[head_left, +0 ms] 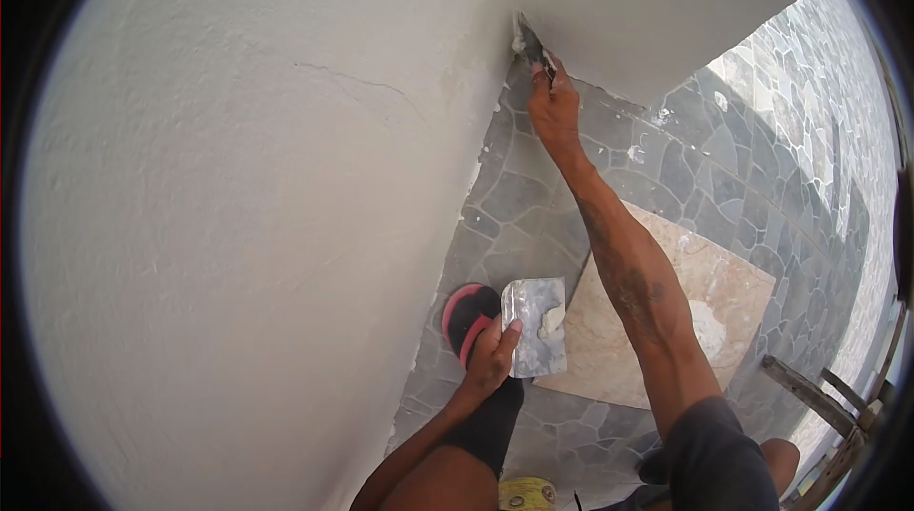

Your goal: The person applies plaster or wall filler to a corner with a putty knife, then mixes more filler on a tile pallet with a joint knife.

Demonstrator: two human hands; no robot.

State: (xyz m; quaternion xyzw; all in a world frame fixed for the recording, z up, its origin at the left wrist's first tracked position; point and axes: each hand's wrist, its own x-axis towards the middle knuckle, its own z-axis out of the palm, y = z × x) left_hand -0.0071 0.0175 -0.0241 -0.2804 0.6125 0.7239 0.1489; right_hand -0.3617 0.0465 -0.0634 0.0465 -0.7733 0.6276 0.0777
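Observation:
My right hand (554, 104), at the end of an outstretched arm, grips a putty knife (531, 39). The knife's blade touches the inner corner where two pale walls meet, low down near the floor, with some white putty (519, 39) beside it. Closer to me, my left hand (492, 356) is closed on the edge of a flat rectangular metal scraper plate (539, 355). A lump of off-white putty (551, 323) sits on the plate's face. A thin crack (357, 80) runs across the left wall (267, 226).
A beige marbled tile (595, 344) with a white putty heap (707, 330) lies on the grey stone-patterned floor (519, 192). Wooden bars (809, 394) stand at the right. A pink-and-black sandal (461, 319) is beside the left wall. A yellow object (526, 494) shows at the bottom.

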